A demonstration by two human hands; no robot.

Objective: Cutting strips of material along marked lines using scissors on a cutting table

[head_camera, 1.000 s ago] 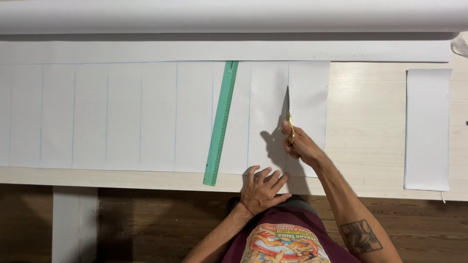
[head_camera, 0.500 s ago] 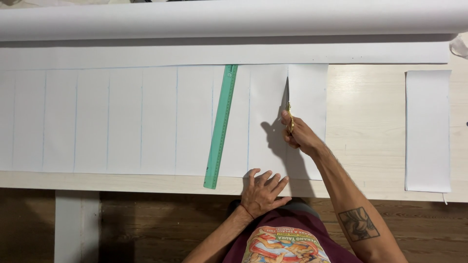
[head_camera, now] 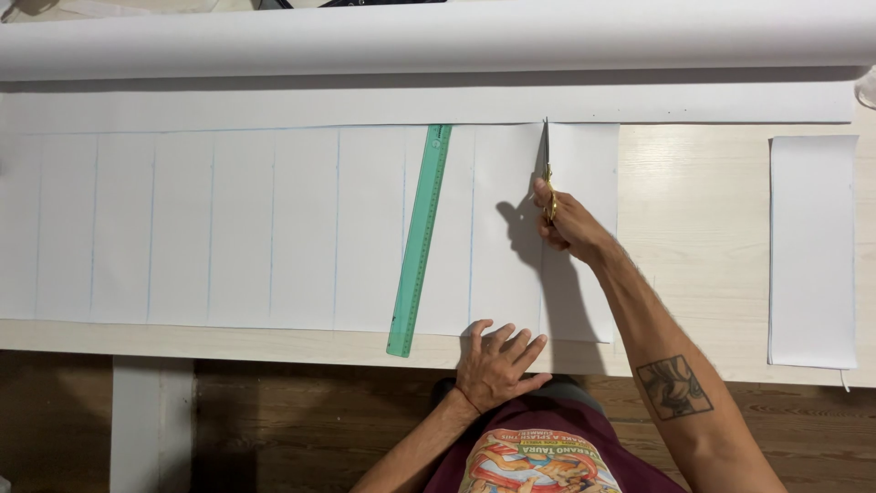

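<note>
Pale wooden table [head_camera: 693, 228] under white paper [head_camera: 228, 228].

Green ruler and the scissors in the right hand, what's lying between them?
In the head view, only one ruled strip of the white paper sheet lies between the green ruler and the scissors; nothing rests on it.

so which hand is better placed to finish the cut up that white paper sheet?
Right hand: it holds the gold scissors near the white paper sheet's far edge. Left hand lies flat at the near edge.

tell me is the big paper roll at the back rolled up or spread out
Mostly rolled up: the paper roll lies as a thick tube, with one sheet spread flat over the table.
</note>
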